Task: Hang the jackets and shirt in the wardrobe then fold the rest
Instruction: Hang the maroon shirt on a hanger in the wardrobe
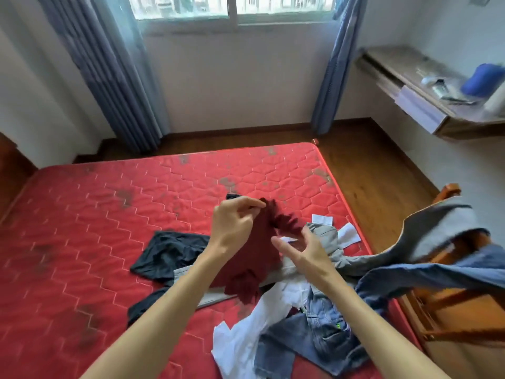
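A dark red garment (257,250) hangs bunched above a red mattress (95,214). My left hand (235,222) pinches its upper edge between thumb and fingers. My right hand (303,250) is beside the cloth with fingers spread and loosely bent, touching or nearly touching its right side. Under it lie a grey garment (325,236), a black garment (169,253), a white shirt (246,337) and blue jeans (322,335). A denim piece (426,274) and a grey one (448,217) hang over a wooden chair (451,305) at the right.
A wooden floor runs beyond the mattress's right edge. A wall-mounted desk (426,86) with a blue object (483,80) stands at the back right. Blue curtains (109,72) flank the window. The left half of the mattress is bare.
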Available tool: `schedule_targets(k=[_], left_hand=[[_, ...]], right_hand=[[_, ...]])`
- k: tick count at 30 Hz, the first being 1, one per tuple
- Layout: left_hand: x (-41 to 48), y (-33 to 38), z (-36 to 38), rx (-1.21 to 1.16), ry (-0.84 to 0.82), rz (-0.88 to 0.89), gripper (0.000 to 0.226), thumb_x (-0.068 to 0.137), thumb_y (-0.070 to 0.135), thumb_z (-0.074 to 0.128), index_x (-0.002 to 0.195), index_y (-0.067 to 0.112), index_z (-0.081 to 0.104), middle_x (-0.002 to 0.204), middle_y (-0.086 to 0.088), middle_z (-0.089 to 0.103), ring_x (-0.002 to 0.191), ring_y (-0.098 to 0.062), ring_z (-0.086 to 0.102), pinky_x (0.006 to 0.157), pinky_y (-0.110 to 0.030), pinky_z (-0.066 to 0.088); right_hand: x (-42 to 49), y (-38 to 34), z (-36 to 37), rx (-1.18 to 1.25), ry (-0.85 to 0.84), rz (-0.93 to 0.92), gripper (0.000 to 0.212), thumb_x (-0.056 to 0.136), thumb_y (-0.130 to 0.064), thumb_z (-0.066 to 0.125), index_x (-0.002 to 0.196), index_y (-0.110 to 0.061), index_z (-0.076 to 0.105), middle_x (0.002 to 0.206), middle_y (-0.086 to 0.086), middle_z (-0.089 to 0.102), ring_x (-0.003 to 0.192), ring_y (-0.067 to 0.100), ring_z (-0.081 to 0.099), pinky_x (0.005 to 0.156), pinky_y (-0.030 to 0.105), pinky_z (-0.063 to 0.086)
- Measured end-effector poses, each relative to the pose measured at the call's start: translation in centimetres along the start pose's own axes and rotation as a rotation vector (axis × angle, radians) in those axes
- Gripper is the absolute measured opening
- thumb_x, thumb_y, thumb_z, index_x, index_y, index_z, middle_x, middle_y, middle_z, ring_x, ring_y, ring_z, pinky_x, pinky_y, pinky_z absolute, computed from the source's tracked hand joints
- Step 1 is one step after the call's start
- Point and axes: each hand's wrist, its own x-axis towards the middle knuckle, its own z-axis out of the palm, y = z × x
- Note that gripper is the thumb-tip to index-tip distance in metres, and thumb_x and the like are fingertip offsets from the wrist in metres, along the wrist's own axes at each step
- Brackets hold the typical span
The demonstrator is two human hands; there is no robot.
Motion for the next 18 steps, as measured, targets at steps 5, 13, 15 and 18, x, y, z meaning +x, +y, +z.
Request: schedule_targets(k=[5, 13, 15, 18], left_hand=[[-3.9, 7.7, -1.4, -0.157, -0.019, -0.036, 0.022, 0.091, -0.002, 0.061, 0.093, 0.011, 0.079, 0.091, -0.003, 0.075, 0.062, -0.02, 0.073, 0.052, -0.043, 0.062], [-10.1, 11.3, -5.2, -0.23, 0.021, 0.108, 0.032, 0.093, 0.001, 0.057, 0.122, 0.014, 0.062, 0.096, -0.005, 0.07, 0.08, -0.019, 0.073, 0.073, -0.034, 0.061], [-11.7, 10.9, -6.3, -0.127, -0.097, 0.118, 0.052, 0.086, 0.001, 0.058, 0.134, 0.02, 0.052, 0.108, -0.001, 0.068, 0.096, -0.012, 0.069, 0.082, -0.023, 0.056], [-14.7, 10.0, -6.5, -0.003, -0.324, 0.14, 0.084, 0.079, -0.01, 0.064, 0.147, 0.027, 0.032, 0.121, 0.008, 0.06, 0.104, 0.003, 0.062, 0.087, -0.011, 0.048]], right_hand=[[-5.7, -3.1, 1.8, 0.02, -0.16, -0.124, 0.048, 0.071, -0.036, 0.088, 0.11, -0.03, 0.06, 0.099, -0.013, 0.072, 0.094, -0.004, 0.066, 0.082, 0.019, 0.051], [-8.9, -8.8, -0.5, 0.163, 0.139, -0.38, 0.033, 0.069, -0.008, 0.046, 0.079, -0.027, 0.071, 0.067, -0.013, 0.066, 0.06, 0.006, 0.055, 0.058, 0.029, 0.045], [-9.7, -11.0, -1.7, 0.235, 0.123, -0.424, 0.041, 0.063, -0.005, 0.04, 0.086, -0.017, 0.071, 0.067, -0.008, 0.064, 0.059, 0.008, 0.052, 0.054, 0.026, 0.042], [-11.4, -14.0, -3.2, 0.371, 0.116, -0.465, 0.044, 0.063, -0.003, 0.038, 0.089, -0.013, 0.073, 0.071, -0.003, 0.065, 0.065, 0.01, 0.052, 0.06, 0.028, 0.041]])
